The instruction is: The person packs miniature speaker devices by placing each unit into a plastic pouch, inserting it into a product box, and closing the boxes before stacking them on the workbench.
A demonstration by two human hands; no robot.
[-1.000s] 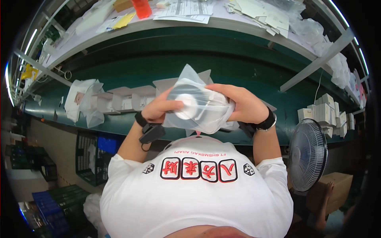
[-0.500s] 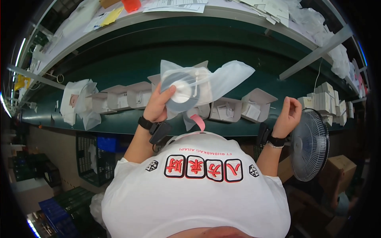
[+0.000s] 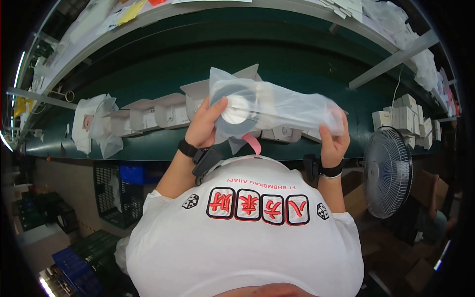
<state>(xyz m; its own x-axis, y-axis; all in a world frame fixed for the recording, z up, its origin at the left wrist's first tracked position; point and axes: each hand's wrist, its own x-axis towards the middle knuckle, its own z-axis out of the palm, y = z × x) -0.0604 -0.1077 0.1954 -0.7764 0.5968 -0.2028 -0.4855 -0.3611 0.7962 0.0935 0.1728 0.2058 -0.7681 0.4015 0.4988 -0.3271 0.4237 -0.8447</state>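
A frosted plastic bag is stretched sideways between my two hands, above the green worktable. Through its left end shows a round grey disc with a white centre. My left hand is closed on that end, its thumb lying over the disc. At the other end my right hand pinches the loose, slightly blurred bag end. Under and behind the bag runs a row of open grey-white boxes with small white contents; the bag partly hides several of them. A pink strip hangs below the disc.
On the right, a round fan stands at the table edge beside stacked small white boxes. Bagged items lie at the table's left. A shelf edge crosses above the far side. Another person's arm shows at the right.
My right hand has moved left from beside the fan and taken hold of the bag's loose end. The bag is now drawn out straighter and lower toward the right.
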